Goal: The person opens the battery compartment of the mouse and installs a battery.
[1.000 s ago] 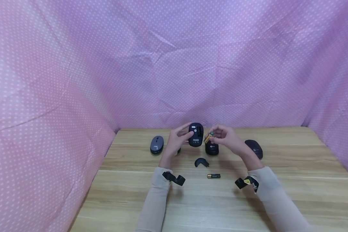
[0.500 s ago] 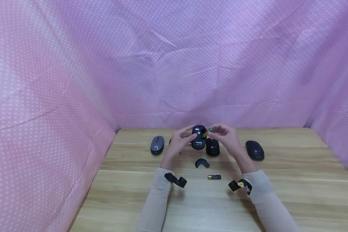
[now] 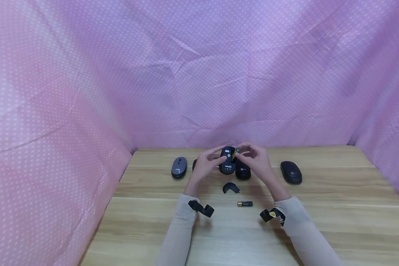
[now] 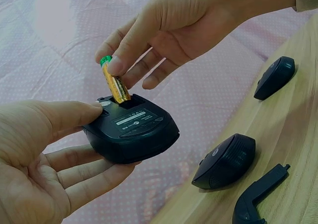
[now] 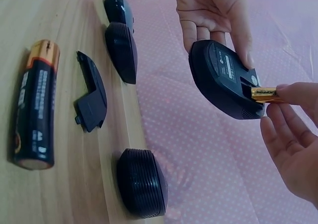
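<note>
Upturned mouse sits in the left hand, thumb on its underside, fingers beneath; the right hand narrowly pinches 1 tilted gold battery, lower end at the mouse's slot. Nearer the person than the mouse: 1 cover, 1 dark battery.

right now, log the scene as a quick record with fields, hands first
left hand: holds black computer mouse, underside facing the head camera
right hand: pinches gold-and-green battery, tilted, one end at the open battery bay
on wood-grain table: black-and-copper AA battery, black battery cover
other mice: grey mouse, centre black mouse, right black mouse, partly hidden mouse
backdrop: pink polka-dot cloth
</note>
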Available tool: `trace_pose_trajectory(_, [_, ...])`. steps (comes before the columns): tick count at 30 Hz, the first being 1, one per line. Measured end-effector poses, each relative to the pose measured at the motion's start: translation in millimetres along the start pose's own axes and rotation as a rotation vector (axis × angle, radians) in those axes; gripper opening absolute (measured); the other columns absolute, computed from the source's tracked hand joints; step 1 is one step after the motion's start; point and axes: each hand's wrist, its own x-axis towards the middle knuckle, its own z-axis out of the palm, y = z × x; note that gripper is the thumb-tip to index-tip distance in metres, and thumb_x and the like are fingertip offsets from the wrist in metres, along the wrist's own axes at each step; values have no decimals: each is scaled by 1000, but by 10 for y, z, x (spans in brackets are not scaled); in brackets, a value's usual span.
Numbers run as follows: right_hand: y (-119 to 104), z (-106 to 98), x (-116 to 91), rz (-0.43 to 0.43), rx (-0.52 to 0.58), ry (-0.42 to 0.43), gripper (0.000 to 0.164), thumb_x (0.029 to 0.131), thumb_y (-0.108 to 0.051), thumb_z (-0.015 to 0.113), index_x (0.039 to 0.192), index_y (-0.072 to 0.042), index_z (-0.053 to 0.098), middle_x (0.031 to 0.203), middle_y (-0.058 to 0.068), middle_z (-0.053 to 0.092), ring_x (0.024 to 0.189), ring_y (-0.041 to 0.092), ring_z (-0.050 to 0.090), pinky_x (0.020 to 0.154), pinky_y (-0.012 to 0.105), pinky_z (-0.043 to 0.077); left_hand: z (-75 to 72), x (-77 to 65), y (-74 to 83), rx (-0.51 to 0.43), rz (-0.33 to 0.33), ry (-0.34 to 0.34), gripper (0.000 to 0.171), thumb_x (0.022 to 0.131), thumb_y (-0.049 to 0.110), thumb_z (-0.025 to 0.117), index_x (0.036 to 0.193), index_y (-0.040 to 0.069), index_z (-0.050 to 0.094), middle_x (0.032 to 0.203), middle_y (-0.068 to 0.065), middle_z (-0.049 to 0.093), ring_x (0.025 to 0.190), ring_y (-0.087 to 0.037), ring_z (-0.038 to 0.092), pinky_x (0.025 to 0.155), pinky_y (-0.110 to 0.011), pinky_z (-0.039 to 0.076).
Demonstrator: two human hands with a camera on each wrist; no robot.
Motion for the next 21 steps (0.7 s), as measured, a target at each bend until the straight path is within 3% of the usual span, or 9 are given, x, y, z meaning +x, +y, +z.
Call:
trace_pose_trajectory(4, [-37, 24, -2, -11, -35, 0, 21, 88, 7, 74, 108, 10, 69, 110, 28, 70, 94, 13, 67, 82, 19, 58, 5, 0, 3, -5, -7, 0, 44, 94, 29, 75, 137, 30, 65, 136, -8, 67, 122, -25, 67, 81, -35, 63])
trace_pose_trajectory(9, [58, 34, -4, 8, -46, 24, 21, 89, 1, 76, 109, 4, 72, 110, 24, 71, 92, 8, 65, 82, 19, 58, 10, -9, 7, 7, 19, -2, 46, 95, 31, 75, 139, 25, 64, 142, -5, 64, 124, -25, 66, 81, -35, 63])
trace_pose_trajectory(14, [14, 66, -26, 56, -101, 30, 22, 88, 3, 76, 110, 7, 72, 111, 26, 66, 97, 29, 64, 80, 18, 55, 18, -16, 22, 8, 39, 4, 44, 95, 30, 74, 139, 27, 65, 141, -5, 64, 125, -25, 66, 80, -34, 63])
trace_pose_trajectory(17, [-53, 76, -43, 91, -103, 26, 22, 91, 0, 73, 112, 8, 72, 116, 27, 63, 104, 36, 61, 88, 28, 57, 25, -17, 28, 5, 42, 12, 43, 96, 28, 73, 138, 26, 65, 139, -5, 66, 123, -25, 67, 80, -34, 63])
trace_pose_trajectory(21, [-56, 53, -57, 149, -62, 16, 26, 97, -12, 70, 118, 4, 70, 126, 21, 63, 115, 25, 59, 104, 47, 52, 35, -23, 42, -2, 50, 4, 44, 96, 24, 73, 139, 22, 64, 140, -7, 66, 124, -25, 66, 80, -34, 63])
